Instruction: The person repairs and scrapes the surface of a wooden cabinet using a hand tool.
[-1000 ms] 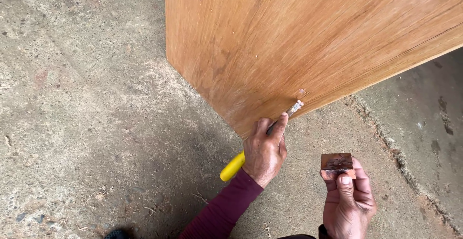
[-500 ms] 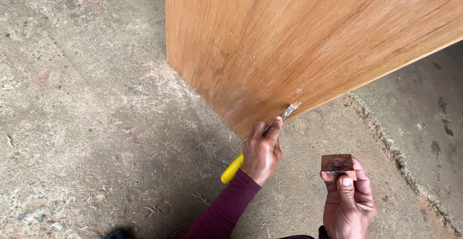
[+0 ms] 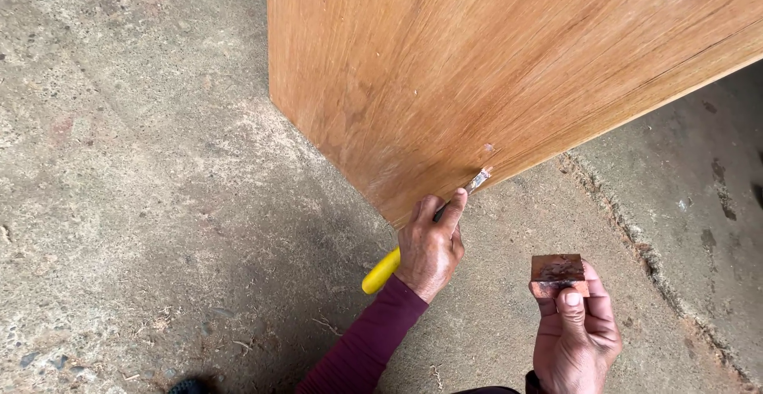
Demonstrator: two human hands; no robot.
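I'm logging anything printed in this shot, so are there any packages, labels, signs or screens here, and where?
None in view.
Left hand: holds a yellow-handled tool, its tip at the lower edge of a tan wooden panel.
Right hand: holds a small reddish-brown square piece, bare of any label.
Grey concrete floor: unmarked.

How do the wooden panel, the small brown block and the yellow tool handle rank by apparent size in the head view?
1. wooden panel, by far the largest, filling the upper frame.
2 and 3. small brown block in the right hand, and yellow tool handle, mostly hidden by the left hand: too close to rank.
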